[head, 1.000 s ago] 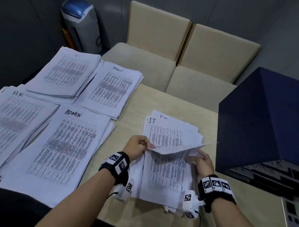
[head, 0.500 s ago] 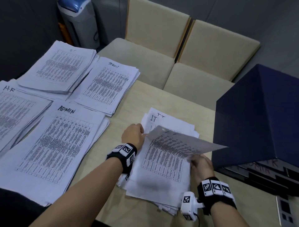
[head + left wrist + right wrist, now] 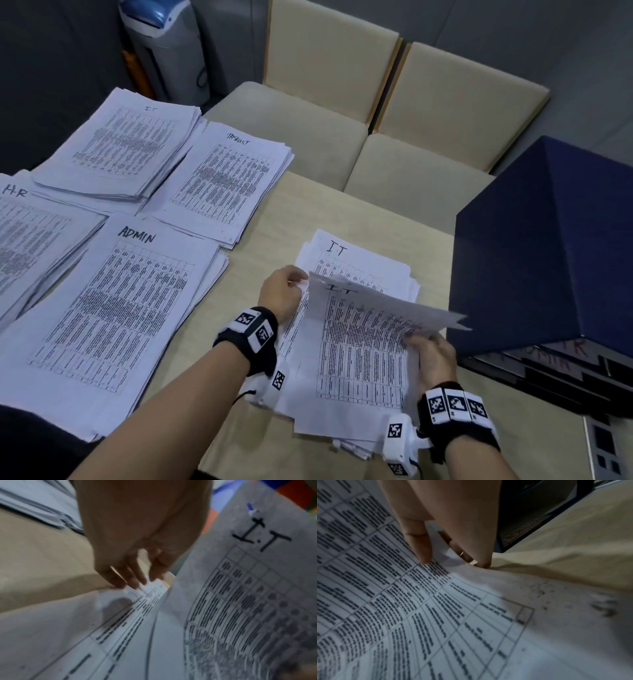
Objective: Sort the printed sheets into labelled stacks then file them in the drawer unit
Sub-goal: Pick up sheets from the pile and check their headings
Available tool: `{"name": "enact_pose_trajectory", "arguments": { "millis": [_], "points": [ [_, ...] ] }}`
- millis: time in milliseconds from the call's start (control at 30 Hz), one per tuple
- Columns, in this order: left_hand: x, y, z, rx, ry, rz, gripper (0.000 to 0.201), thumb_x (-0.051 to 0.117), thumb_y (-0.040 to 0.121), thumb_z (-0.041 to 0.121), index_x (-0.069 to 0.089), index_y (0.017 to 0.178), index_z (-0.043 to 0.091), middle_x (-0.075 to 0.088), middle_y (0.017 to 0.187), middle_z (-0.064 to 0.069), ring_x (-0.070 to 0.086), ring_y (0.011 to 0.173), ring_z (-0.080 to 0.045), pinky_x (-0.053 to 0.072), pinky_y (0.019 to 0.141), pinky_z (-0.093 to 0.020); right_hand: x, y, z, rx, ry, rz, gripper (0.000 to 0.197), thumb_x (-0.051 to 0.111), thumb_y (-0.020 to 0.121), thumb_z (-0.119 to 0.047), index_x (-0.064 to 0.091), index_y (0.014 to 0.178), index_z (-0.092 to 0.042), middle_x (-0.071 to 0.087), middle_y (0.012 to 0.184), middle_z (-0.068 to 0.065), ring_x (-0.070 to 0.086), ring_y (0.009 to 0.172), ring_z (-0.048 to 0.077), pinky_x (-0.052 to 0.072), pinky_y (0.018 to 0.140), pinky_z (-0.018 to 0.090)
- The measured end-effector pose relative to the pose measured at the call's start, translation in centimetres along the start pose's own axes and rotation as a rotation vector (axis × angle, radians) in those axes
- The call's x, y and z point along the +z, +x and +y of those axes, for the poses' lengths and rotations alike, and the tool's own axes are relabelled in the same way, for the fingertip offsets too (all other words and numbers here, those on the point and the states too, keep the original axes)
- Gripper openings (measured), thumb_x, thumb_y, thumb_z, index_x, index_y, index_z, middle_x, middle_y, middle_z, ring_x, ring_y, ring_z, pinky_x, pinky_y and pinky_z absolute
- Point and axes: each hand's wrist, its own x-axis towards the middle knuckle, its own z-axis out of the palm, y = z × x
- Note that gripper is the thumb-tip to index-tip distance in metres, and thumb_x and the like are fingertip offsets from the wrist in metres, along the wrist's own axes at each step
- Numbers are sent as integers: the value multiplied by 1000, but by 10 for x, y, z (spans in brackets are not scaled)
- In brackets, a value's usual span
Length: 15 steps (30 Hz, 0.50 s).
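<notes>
A loose pile of printed sheets (image 3: pixel 356 373) lies on the table in front of me. Its top sheet (image 3: pixel 376 308), headed "I.T", is lifted and tilted. My right hand (image 3: pixel 422 340) pinches that sheet's right edge, thumb on top (image 3: pixel 419 545) and fingers beneath. My left hand (image 3: pixel 300 285) is at the sheet's upper left corner. In the left wrist view its fingertips (image 3: pixel 137 584) pinch a curled paper corner beside the lifted I.T sheet (image 3: pixel 240 588). Sorted stacks lie at left: I.T (image 3: pixel 120 147), a third headed stack (image 3: pixel 222 181), HR (image 3: pixel 30 233), ADMIN (image 3: pixel 116 308). The dark blue drawer unit (image 3: pixel 548 246) stands at right.
Two beige chairs (image 3: pixel 342 113) are pushed against the table's far edge. A grey and blue appliance (image 3: pixel 164 51) stands on the floor behind the stacks. Bare tabletop (image 3: pixel 274 219) shows between the stacks and the pile.
The top sheet, bent over a second ago, has opened out and risen on its right side; its I.T heading now shows. My left hand has shifted up to its left corner.
</notes>
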Motion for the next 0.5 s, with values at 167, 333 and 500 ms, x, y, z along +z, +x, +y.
{"name": "enact_pose_trajectory", "arguments": {
  "millis": [167, 333, 500],
  "points": [
    [7, 9, -10, -75, 382, 77, 34, 69, 86, 24, 56, 112, 6, 63, 109, -11, 61, 99, -28, 47, 82, -33, -7, 28, 22, 105, 207, 99, 36, 52, 87, 11, 64, 72, -20, 67, 58, -12, 58, 69, 14, 51, 52, 15],
    [17, 6, -13, -23, 540, 34, 39, 74, 83, 41, 59, 101, 10, 63, 102, -8, 60, 94, -27, 52, 80, -37, -6, 31, 16, 100, 213, 55, 25, 53, 99, -2, 60, 86, -23, 67, 74, -4, 60, 75, 15, 47, 65, 28],
    [13, 6, -11, -58, 586, 107, 43, 76, 82, 36, 52, 100, 7, 58, 106, -13, 56, 95, -32, 46, 74, -36, 2, 29, 7, 197, 327, 82, 26, 48, 96, 4, 62, 84, -15, 64, 80, 1, 64, 64, 8, 51, 51, 15]
  ]
}}
